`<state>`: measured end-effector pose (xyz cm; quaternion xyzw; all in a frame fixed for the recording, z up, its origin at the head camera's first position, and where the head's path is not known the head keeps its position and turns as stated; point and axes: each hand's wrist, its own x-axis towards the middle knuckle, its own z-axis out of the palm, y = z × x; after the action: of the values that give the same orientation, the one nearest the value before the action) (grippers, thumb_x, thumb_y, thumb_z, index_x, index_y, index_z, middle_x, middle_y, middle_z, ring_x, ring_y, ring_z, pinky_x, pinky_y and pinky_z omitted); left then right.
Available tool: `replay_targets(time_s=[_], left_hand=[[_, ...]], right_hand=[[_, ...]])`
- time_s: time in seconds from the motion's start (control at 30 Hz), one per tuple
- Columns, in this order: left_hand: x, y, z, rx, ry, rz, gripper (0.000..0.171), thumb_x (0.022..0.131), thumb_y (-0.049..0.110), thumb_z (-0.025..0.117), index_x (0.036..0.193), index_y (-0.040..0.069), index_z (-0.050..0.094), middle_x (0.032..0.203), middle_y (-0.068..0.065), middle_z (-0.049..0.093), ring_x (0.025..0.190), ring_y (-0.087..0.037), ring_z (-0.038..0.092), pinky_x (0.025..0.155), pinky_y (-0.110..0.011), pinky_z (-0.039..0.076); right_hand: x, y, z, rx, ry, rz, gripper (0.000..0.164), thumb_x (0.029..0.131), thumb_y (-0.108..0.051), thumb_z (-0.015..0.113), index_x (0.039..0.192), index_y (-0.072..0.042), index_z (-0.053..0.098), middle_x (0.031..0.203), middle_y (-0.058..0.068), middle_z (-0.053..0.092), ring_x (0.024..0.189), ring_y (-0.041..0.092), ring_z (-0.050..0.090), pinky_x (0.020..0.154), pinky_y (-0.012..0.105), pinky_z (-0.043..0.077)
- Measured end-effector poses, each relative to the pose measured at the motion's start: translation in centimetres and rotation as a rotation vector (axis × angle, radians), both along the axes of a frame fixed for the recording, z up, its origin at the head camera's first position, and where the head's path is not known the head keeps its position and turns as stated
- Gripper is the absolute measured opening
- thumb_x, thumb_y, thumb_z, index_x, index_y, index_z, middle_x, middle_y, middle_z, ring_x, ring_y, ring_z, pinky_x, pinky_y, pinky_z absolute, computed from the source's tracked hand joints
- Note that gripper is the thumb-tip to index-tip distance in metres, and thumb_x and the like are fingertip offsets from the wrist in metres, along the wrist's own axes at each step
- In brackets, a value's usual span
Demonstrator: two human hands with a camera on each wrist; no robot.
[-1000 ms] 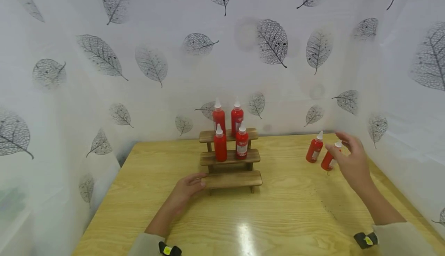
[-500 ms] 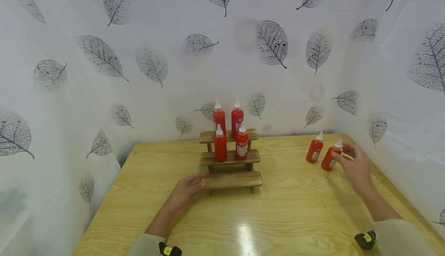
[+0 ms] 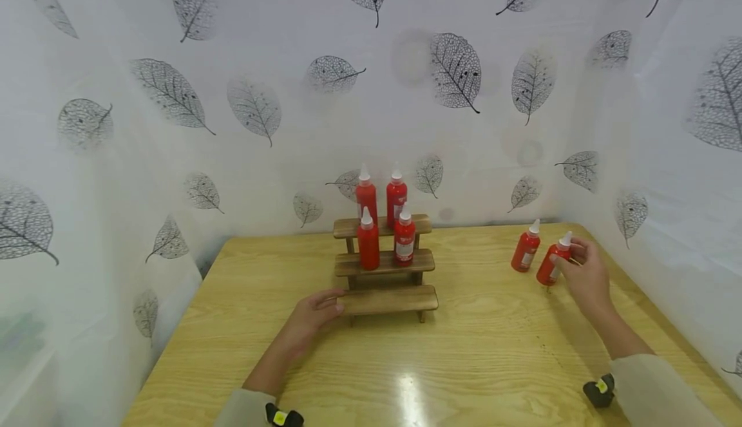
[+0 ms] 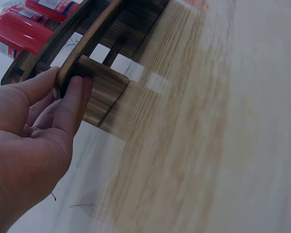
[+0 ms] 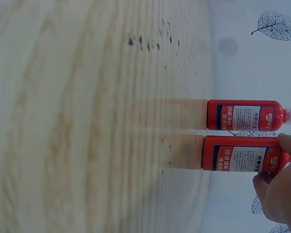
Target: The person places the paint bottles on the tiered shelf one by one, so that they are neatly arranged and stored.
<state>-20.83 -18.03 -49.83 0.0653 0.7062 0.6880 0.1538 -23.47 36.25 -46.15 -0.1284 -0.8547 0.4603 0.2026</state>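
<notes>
My left hand [image 3: 311, 319] pinches the left end of the lowest step of a wooden three-tier stand [image 3: 388, 299]; in the left wrist view thumb and fingers [image 4: 70, 104] close on that board's end. At the right of the table, my right hand [image 3: 587, 280] grips a red squeeze bottle [image 3: 547, 268] with a white nozzle, around its upper part. The right wrist view shows this bottle [image 5: 237, 153] upright on the table, its printed label facing the camera. Just left of it stands a second red bottle [image 3: 525, 250], apart from my hand.
Two red bottles stand on the middle step, one of them a bottle [image 3: 368, 246] with no label showing. Two more, including a bottle [image 3: 397, 198] at right, stand on the top step. A leaf-patterned curtain [image 3: 255, 176] encloses the table [image 3: 278, 259] at the back and sides.
My right hand has come down from above the nearer right-hand bottle to its side and taken hold of it. The left hand stays at the stand's lowest step.
</notes>
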Motion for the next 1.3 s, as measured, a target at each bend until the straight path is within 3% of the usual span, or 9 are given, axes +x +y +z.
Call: replay_targets(time_s=[0.1, 0.17, 0.47, 0.63, 0.9, 1.07, 1.3], left_hand=[[0.0, -0.1, 0.0, 0.002, 0.002, 0.007, 0.052, 0.098, 0.02, 0.067, 0.144, 0.001, 0.052, 0.153, -0.022, 0.045, 0.141, -0.035, 0.044, 0.111, -0.04, 0.046], [0.0, -0.1, 0.0, 0.002, 0.003, 0.009, 0.051, 0.098, 0.02, 0.067, 0.143, 0.002, 0.053, 0.153, -0.022, 0.044, 0.142, -0.035, 0.042, 0.111, -0.04, 0.045], [0.0, -0.1, 0.0, 0.001, 0.005, 0.017, 0.049, 0.098, 0.017, 0.066, 0.143, 0.0, 0.053, 0.151, -0.022, 0.047, 0.139, -0.034, 0.046, 0.11, -0.04, 0.046], [0.0, -0.1, -0.1, 0.001, 0.002, 0.012, 0.05, 0.098, 0.018, 0.066, 0.143, 0.001, 0.053, 0.151, -0.022, 0.046, 0.14, -0.035, 0.044, 0.111, -0.04, 0.046], [0.0, -0.1, -0.2, 0.003, -0.008, 0.012, 0.051, 0.098, 0.019, 0.067, 0.143, 0.002, 0.052, 0.152, -0.022, 0.046, 0.14, -0.034, 0.046, 0.111, -0.04, 0.046], [0.1, -0.2, -0.1, 0.009, -0.008, 0.013, 0.05, 0.098, 0.018, 0.066, 0.144, 0.001, 0.052, 0.152, -0.023, 0.045, 0.141, -0.035, 0.044, 0.111, -0.041, 0.046], [0.0, -0.1, -0.1, 0.008, -0.008, 0.01, 0.051, 0.098, 0.02, 0.067, 0.143, 0.002, 0.052, 0.152, -0.023, 0.046, 0.14, -0.035, 0.045, 0.112, -0.042, 0.045]], right_hand=[[-0.3, 0.0, -0.1, -0.002, 0.019, -0.008, 0.062, 0.097, -0.026, 0.069, 0.144, 0.001, 0.041, 0.123, 0.007, 0.057, 0.095, -0.01, 0.048, 0.075, 0.001, 0.042], [-0.2, 0.0, -0.1, 0.009, 0.024, -0.006, 0.061, 0.097, -0.028, 0.069, 0.143, 0.001, 0.041, 0.121, 0.005, 0.057, 0.092, -0.013, 0.045, 0.074, 0.001, 0.041], [1.5, -0.8, 0.8, 0.094, 0.063, 0.053, 0.062, 0.098, -0.029, 0.068, 0.144, 0.003, 0.041, 0.132, 0.023, 0.055, 0.097, -0.013, 0.044, 0.075, -0.001, 0.04], [2.2, -1.8, 2.1, 0.103, 0.098, 0.085, 0.066, 0.097, -0.034, 0.069, 0.145, 0.001, 0.042, 0.132, 0.018, 0.056, 0.099, -0.015, 0.045, 0.079, -0.001, 0.041], [3.3, -5.7, 4.7, 0.112, 0.182, 0.158, 0.06, 0.094, -0.029, 0.073, 0.141, -0.001, 0.048, 0.126, 0.007, 0.059, 0.101, -0.019, 0.048, 0.085, -0.001, 0.042], [3.6, -8.3, 5.5, 0.1, 0.208, 0.236, 0.058, 0.093, -0.026, 0.075, 0.14, -0.003, 0.05, 0.125, 0.005, 0.06, 0.104, -0.018, 0.05, 0.084, 0.003, 0.047], [3.9, -12.1, 6.4, 0.108, 0.26, 0.332, 0.049, 0.092, -0.023, 0.076, 0.134, -0.007, 0.054, 0.12, 0.004, 0.064, 0.105, -0.015, 0.055, 0.088, 0.004, 0.043]])
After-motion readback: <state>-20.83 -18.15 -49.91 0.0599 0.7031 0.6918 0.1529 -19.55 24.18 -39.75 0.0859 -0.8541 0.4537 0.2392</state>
